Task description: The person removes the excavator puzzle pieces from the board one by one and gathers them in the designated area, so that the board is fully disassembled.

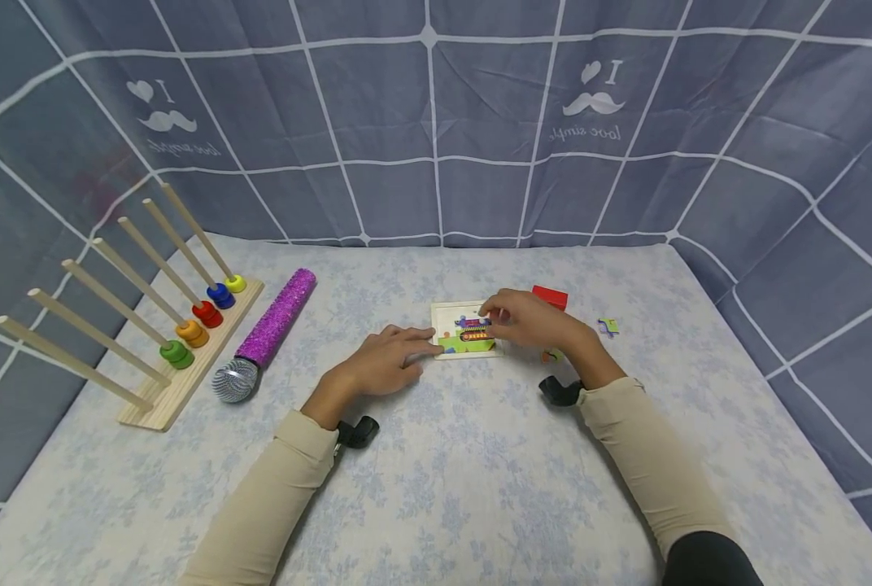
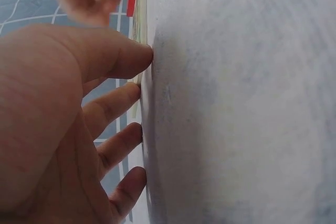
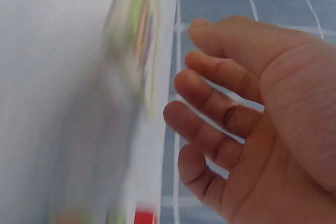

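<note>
A small framed jigsaw puzzle with a colourful train picture lies flat on the table. Several pieces sit in its tray, and pale bare patches show in the upper part. My left hand rests at the left edge, its fingertips touching there with fingers extended. Over the right side hovers my right hand, fingers loosely bent. In the right wrist view nothing shows between its fingers. One loose puzzle piece lies to the right; another piece is partly hidden below the right hand.
Behind the right hand is a red block. On the left stand a wooden peg rack with coloured rings and a microphone with a purple glitter handle. A blue-grey checked curtain encloses the table's back and sides.
</note>
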Motion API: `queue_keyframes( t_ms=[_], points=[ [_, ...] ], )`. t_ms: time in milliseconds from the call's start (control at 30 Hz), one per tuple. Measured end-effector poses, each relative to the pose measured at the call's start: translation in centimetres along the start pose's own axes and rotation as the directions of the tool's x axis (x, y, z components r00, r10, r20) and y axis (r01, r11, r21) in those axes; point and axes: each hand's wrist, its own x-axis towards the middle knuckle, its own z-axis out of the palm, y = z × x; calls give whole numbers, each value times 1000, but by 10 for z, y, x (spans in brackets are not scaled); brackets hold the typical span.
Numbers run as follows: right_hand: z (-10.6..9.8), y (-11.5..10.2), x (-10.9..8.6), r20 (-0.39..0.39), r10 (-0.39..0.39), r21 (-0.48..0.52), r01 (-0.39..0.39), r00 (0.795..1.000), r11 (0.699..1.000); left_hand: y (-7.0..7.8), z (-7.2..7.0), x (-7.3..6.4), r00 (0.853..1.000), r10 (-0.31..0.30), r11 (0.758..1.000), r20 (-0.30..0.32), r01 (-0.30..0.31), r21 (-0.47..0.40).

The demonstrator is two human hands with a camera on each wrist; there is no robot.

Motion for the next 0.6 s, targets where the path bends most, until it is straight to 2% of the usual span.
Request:
queue_keyframes(
  t_ms=[100, 200, 333, 600],
  points=[
    [7, -10, 21, 48, 42, -59, -39, 998, 998, 0, 1, 0, 1000, 0, 1000, -1, 0, -1],
    [13, -13, 33, 89, 102, -98, -93, 991, 991, 0, 1, 1, 1000, 9, 1000, -2, -9, -2],
    [17, -14, 38, 104, 117, -96, -107, 988, 990, 0, 2, 1, 1000, 13, 1000, -8, -13, 8],
    [19, -16, 41, 84, 113, -40, -110, 990, 993, -3, 2, 1, 1000, 4, 1000, -11, -4, 16]
  ],
)
